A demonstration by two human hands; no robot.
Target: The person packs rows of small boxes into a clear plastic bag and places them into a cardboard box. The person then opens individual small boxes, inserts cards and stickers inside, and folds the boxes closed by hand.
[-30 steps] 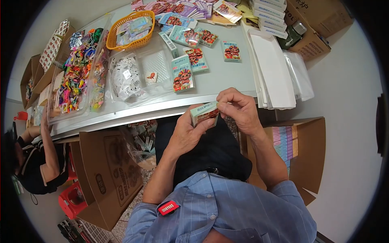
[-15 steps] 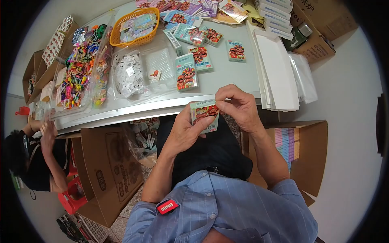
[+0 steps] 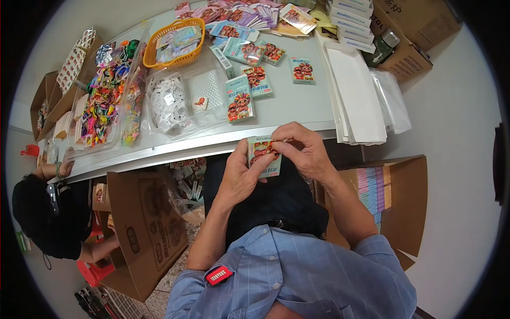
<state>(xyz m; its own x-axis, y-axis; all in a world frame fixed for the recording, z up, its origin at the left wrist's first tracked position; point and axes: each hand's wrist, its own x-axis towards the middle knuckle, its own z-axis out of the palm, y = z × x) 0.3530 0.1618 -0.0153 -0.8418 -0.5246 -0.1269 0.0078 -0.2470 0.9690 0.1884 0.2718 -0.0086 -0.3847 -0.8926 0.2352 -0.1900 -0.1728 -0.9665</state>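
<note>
Over my lap, just off the table's front edge, my left hand (image 3: 239,173) holds a small green printed box (image 3: 271,169), thumb across its picture face. My right hand (image 3: 303,151) has thumb and forefinger pinched at the box's upper right part; whatever lies between those fingertips is too small to make out. Similar green boxes lie on the table beyond: one (image 3: 240,101) near the edge, one (image 3: 257,80) behind it, another (image 3: 302,71) apart to the right.
A yellow basket (image 3: 150,53) of cards, a clear tray (image 3: 215,114) with white packets and a bin of colourful trinkets (image 3: 106,95) stand left. White cartons (image 3: 357,95) are at right. Open cardboard boxes (image 3: 406,202) flank my legs. A co-worker (image 3: 45,212) is at far left.
My right hand has moved left, from the box's top corner onto its picture face. The box's face has turned more towards the camera. The co-worker's one arm now reaches down beside the cardboard box.
</note>
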